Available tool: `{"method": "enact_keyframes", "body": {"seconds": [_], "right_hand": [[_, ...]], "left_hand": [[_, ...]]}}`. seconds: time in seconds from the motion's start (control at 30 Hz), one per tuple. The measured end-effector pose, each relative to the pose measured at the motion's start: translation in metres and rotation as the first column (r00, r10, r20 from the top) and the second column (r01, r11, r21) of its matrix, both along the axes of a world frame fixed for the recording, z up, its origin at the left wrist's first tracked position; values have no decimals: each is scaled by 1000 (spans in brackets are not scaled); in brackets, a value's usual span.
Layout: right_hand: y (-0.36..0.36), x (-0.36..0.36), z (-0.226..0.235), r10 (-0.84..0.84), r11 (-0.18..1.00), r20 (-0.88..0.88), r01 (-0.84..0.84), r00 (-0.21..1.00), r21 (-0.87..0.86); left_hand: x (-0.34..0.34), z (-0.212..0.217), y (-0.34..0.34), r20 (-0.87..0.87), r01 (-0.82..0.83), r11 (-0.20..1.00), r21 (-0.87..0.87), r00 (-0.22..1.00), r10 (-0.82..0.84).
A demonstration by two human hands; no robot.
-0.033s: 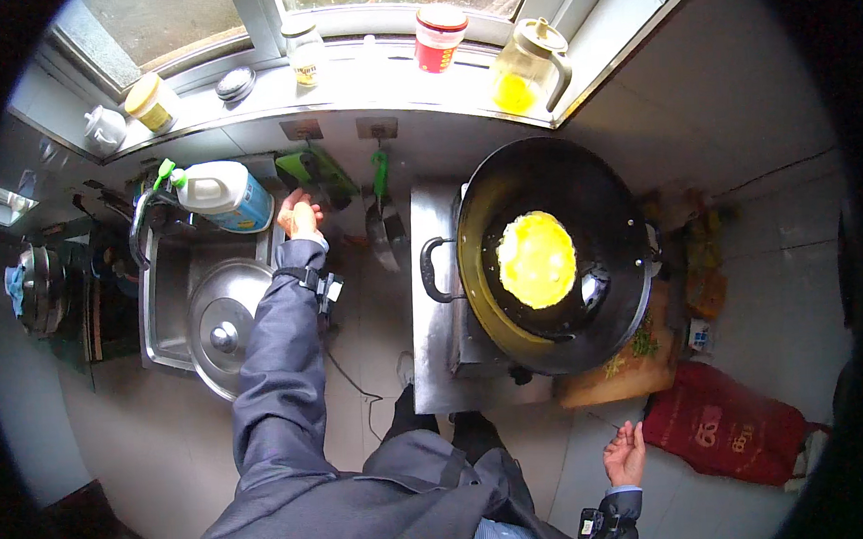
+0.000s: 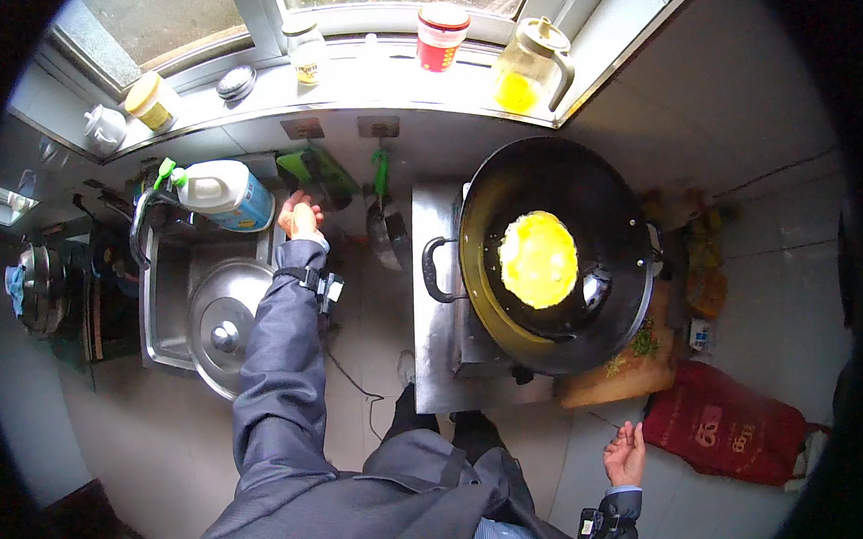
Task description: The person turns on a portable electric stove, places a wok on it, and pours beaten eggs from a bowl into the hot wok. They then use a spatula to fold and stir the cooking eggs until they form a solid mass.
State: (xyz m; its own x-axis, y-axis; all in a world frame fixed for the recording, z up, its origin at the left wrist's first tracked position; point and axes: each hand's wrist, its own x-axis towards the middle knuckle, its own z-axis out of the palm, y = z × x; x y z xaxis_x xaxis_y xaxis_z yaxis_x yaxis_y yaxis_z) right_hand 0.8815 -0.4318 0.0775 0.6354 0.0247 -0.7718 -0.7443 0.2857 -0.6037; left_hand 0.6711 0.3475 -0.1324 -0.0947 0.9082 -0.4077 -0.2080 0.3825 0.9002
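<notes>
My left hand (image 2: 300, 218) is raised beside the right edge of the sink, close to a large white-and-blue jug (image 2: 227, 197). Its fingers are loosely bent and nothing shows in them. Low at the right, my right hand (image 2: 625, 456) hangs with half-curled fingers, left of a dark red bag (image 2: 727, 425). A thin dark line runs near its fingertips; whether they touch it I cannot tell. In a black two-handled wok (image 2: 600, 188) on the stove lies a round yellow egg pancake (image 2: 539, 259), apart from both hands.
A metal lid (image 2: 226, 319) rests in the steel sink (image 2: 162, 317). Chopped greens (image 2: 644, 341) lie on a wooden board (image 2: 602, 387) by the wok. A ladle-like utensil (image 2: 386, 233) hangs on the wall. On the sill stand jars and a glass pitcher (image 2: 529, 71).
</notes>
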Motion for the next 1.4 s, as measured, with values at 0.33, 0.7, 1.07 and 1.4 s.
{"method": "enact_keyframes", "body": {"seconds": [0.33, 0.7, 1.07, 1.4], "right_hand": [[12, 1, -5, 4, 1000, -14, -4, 1000, -29], [16, 1, 2, -14, 998, 5, 14, 1000, -68], [-3, -15, 3, -61, 997, -18, 60, 998, -56], [-7, -27, 3, -43, 998, 10, 43, 999, -42]], "left_hand": [[-1, -4, -23, 11, 258, 954, -153, 966, -260], [77, 60, -40, -439, 655, 676, 338, 745, -503], [102, 62, -55, -721, 635, 717, 288, 636, -275], [82, 59, -60, -739, 686, 507, 521, 661, -135]]}}
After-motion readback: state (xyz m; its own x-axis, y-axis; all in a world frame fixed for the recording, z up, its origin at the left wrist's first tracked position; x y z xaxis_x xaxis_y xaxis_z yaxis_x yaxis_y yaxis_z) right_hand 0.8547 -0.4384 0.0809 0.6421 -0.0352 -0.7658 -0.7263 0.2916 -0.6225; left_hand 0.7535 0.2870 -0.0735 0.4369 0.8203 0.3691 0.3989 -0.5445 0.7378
